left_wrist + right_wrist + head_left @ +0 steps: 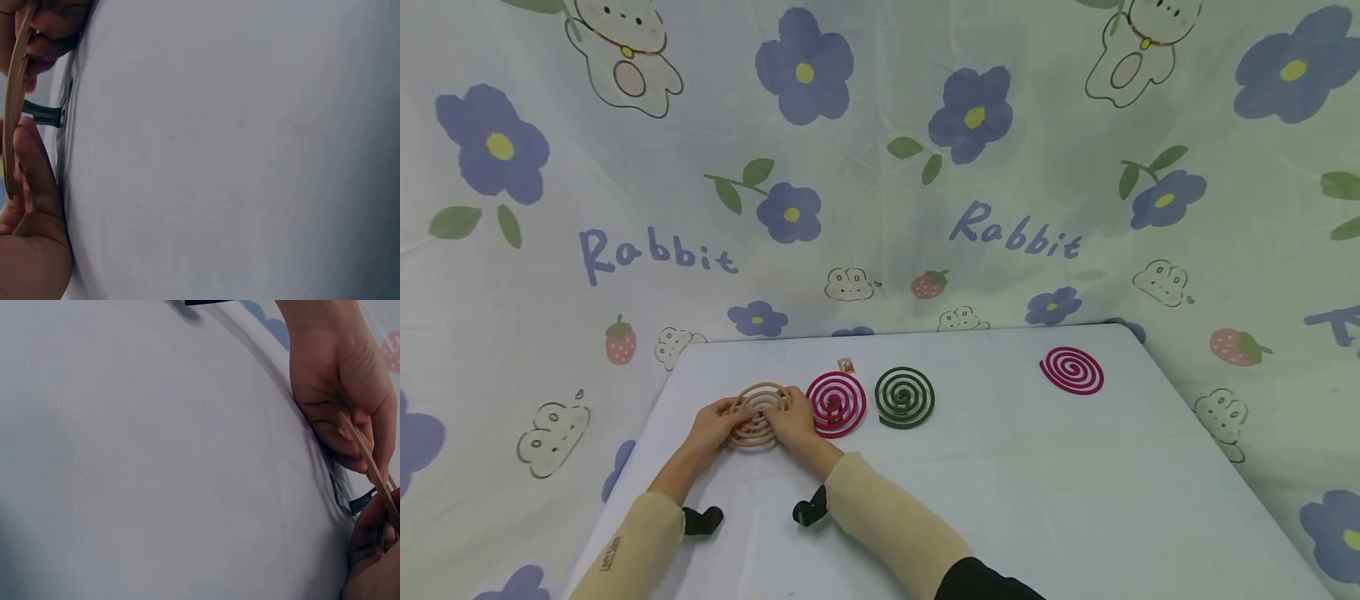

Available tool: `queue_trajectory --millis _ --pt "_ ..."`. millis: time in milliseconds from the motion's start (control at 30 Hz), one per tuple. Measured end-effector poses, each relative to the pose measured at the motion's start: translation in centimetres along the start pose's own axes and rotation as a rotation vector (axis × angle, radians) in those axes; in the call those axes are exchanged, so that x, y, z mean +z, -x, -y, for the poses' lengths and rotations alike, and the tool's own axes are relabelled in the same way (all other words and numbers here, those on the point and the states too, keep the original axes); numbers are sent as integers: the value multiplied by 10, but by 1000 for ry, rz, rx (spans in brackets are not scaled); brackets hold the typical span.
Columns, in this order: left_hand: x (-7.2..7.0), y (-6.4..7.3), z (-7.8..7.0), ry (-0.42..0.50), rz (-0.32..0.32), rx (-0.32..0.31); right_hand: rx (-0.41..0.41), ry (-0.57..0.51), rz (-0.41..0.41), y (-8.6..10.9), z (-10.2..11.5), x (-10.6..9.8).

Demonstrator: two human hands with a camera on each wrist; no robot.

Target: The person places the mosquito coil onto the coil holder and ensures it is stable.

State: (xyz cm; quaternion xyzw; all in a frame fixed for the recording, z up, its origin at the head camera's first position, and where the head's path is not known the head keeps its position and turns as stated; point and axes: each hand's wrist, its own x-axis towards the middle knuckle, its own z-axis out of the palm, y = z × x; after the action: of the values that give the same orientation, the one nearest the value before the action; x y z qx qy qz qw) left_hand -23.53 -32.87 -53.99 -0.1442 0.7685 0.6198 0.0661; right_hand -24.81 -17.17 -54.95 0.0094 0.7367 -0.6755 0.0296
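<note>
A tan mosquito coil (763,393) is between both hands at the left of the table. My left hand (711,427) pinches its left side, thumb laid over the rings. On the opposite side, my right hand (793,421) grips the coil's edge with thumb and fingers. Seen edge-on in the left wrist view, the coil (14,106) is raised off the cloth, with a small dark metal stand (45,114) beneath its middle. The right wrist view also shows the stand (362,501) by the coil (369,456), partly hidden by fingers.
Just right of the right hand lies a magenta coil (850,404), beside a dark green coil (905,398). Another magenta coil (1072,371) is at the far right. A small red packet (846,365) sits behind. A printed cloth (880,192) hangs behind the white table (1037,500).
</note>
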Motion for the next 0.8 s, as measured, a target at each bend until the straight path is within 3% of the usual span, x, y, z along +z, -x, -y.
queue_trajectory --millis 500,800 --pt "-1 -1 6 -76 -32 0 67 26 -22 1 0 3" --pt "-1 -1 6 -99 -52 8 98 -6 24 6 3 -1"
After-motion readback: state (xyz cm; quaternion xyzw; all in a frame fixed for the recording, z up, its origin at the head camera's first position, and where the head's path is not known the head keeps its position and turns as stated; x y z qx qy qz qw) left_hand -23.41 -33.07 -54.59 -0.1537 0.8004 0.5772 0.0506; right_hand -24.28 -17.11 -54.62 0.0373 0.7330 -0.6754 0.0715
